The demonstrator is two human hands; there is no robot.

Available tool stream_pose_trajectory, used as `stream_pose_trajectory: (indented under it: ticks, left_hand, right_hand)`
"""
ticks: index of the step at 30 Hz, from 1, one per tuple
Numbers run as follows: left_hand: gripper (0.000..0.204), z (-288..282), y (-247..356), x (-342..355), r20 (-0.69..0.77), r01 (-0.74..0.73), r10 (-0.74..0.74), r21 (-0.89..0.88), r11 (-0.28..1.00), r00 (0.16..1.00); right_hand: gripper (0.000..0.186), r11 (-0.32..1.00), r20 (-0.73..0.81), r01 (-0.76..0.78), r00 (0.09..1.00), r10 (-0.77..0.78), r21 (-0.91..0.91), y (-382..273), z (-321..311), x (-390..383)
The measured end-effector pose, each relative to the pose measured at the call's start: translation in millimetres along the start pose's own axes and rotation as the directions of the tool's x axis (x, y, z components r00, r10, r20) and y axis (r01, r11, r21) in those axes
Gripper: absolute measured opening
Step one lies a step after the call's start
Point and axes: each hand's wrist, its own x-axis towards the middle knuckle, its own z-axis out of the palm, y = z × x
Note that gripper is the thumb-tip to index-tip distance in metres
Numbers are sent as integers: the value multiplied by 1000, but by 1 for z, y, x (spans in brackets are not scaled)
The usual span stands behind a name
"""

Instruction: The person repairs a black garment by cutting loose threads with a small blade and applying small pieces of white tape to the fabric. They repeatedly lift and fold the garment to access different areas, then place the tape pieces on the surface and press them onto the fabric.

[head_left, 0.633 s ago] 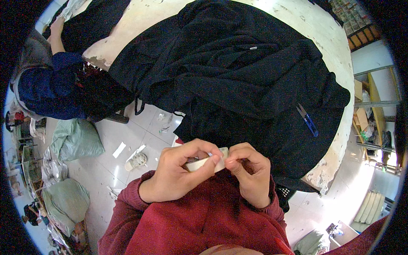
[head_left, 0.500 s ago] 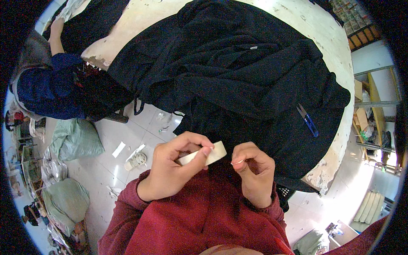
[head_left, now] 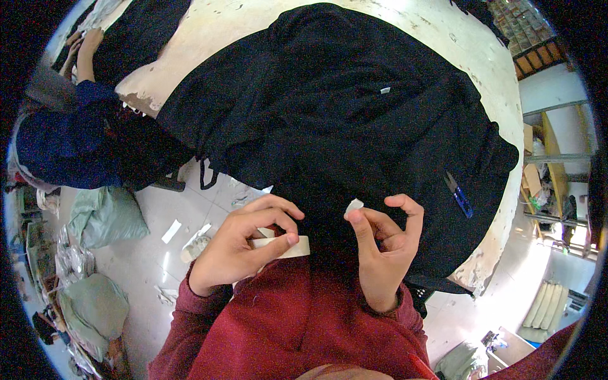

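Observation:
My left hand (head_left: 237, 244) is closed round a cream roll of tape (head_left: 299, 246), gripping it between thumb and fingers close to my body. Pinched between thumb and index finger of my right hand (head_left: 383, 256) is a small whitish piece of tape (head_left: 354, 204); the other fingers are partly raised. Both hands are above the near edge of a heap of black fabric (head_left: 329, 114). A small white piece (head_left: 385, 90) lies on that fabric farther off. Blue-handled thread snips (head_left: 461, 199) rest on it to the right, their blades pointing away.
The fabric covers much of a worn, cream-coloured table (head_left: 215, 44). At the far left a co-worker in a dark blue sleeve (head_left: 57, 149) has both hands on other black cloth (head_left: 139, 38). Green sacks (head_left: 109, 216) and scraps lie on the tiled floor; shelving (head_left: 557, 158) stands right.
The tape roll has dropped slightly and moved left with my left hand. My right hand has turned upward, parting from the roll, and the small piece in its fingertips now shows more fully.

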Motion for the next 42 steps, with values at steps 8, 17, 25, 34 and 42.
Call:
stream_pose_trajectory:
  ticks: [8,17,25,34,42]
  left_hand:
    - [9,-9,-26,18,133,-144,151,-57,988,980]
    - [10,-23,-44,20,169,-108,127,-117,987,977]
    - [8,-38,-30,23,161,-289,314,-160,944,936]
    - [5,-19,-11,38,16,-384,384,41,922,923]
    - [6,-16,-5,46,-23,-367,374,150,918,927]
  right_hand:
    - [26,915,-49,38,997,-63,-403,8,43,28]
    - [10,475,141,107,989,36,-873,-2,44,41]
    - [20,465,437,454,887,-150,-761,-29,14,47]
    - [21,387,461,542,839,-288,-746,-26,8,64]
    - [21,721,418,437,881,-222,-538,-35,6,61]
